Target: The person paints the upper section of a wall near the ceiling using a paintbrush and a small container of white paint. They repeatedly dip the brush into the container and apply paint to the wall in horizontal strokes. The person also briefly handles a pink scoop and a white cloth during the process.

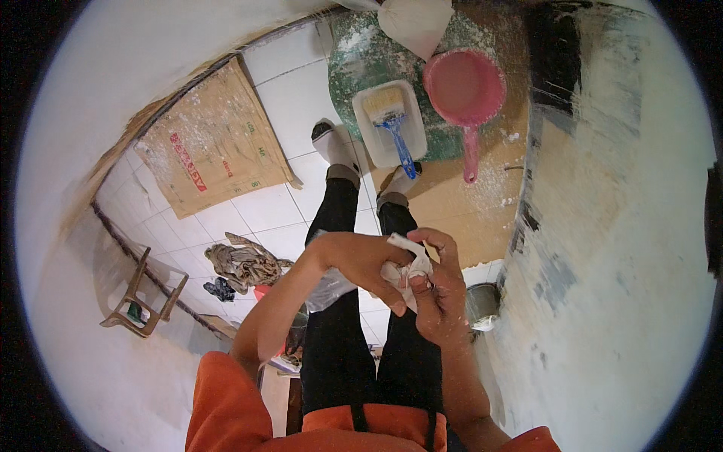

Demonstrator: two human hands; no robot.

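My left hand [361, 268] is raised in front of my legs, its fingers reaching behind a crumpled, knotted white plastic bag [415, 271]. From the other side, my right hand [443, 288] pinches the same bag between thumb and fingers. A clear plastic piece [329, 289] hangs under my left wrist. Beyond my feet, a wide brush with a blue handle [398, 135] lies in a white plastic tray [422, 148]. Beside the tray is a pink plastic dipper [464, 85] with pale contents. A tied white plastic bag [417, 25] lies behind them.
A green sheet [350, 62] and brown cardboard [463, 226] cover part of the white tiled floor. A flattened paper sack [214, 141] lies at left, near a crumpled cloth [248, 263] and a wooden stool [147, 311]. Right, a dark bucket [483, 302] stands by the patchy wall [593, 237].
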